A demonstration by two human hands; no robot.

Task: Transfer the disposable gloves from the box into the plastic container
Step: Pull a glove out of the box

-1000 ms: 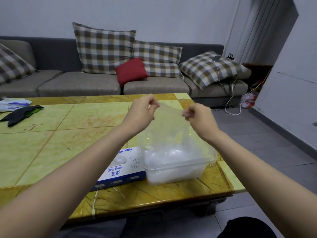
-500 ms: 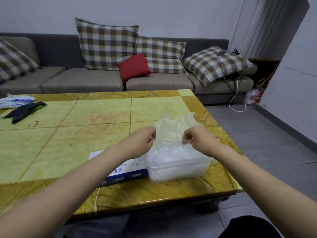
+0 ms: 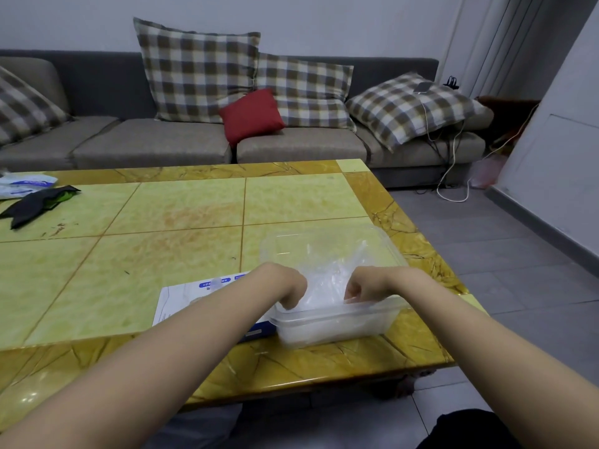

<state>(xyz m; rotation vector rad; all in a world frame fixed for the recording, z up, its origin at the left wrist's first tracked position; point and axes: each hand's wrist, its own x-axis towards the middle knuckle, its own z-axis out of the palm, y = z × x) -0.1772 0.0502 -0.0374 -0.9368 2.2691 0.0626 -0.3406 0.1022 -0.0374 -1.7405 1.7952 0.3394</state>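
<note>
A clear plastic container point(image 3: 337, 324) stands at the table's near right edge, holding a pile of thin transparent gloves. Its clear lid point(image 3: 291, 241) lies just behind it. One transparent disposable glove point(image 3: 334, 270) is held over the container, its lower part down inside. My left hand point(image 3: 287, 286) pinches its left edge and my right hand point(image 3: 364, 285) pinches its right edge, both at the container's rim. The white and blue glove box point(image 3: 181, 296) lies flat to the container's left, partly hidden by my left forearm.
The yellow tiled table point(image 3: 162, 241) carries a black cloth point(image 3: 35, 204) and a white packet point(image 3: 22, 184) at far left. A grey sofa point(image 3: 155, 140) with checked cushions and a red one stands behind. Cables hang at the sofa's right end.
Both hands have come down from chest height with the glove stretched between them, lowering it into the container. The glove now bunches over the pile.
</note>
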